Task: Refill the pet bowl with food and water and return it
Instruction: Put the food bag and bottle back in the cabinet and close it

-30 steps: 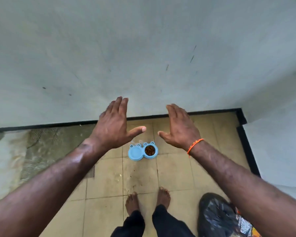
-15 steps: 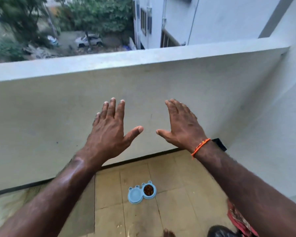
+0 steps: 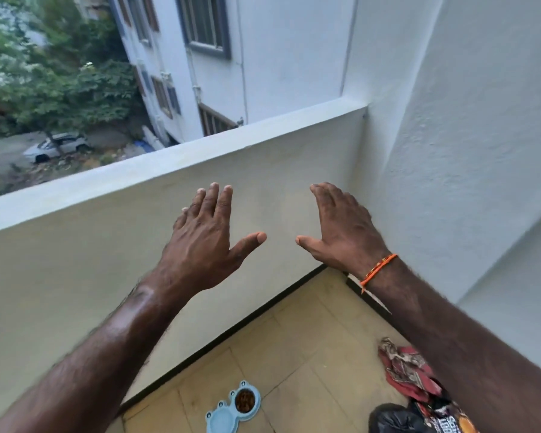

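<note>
While raised, left hand fingers straight, empty, right hand likewise; pet bowl below

Seemingly plastic bowl; rough plastered wall

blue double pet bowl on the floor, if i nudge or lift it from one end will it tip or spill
The blue double pet bowl looks low and wide, lying flat on the tile floor, so a nudge would probably slide it rather than tip it. Its kibble fills one cup only, so lifting by one end may tilt it and spill. It looks like rigid plastic, probably light.
</note>
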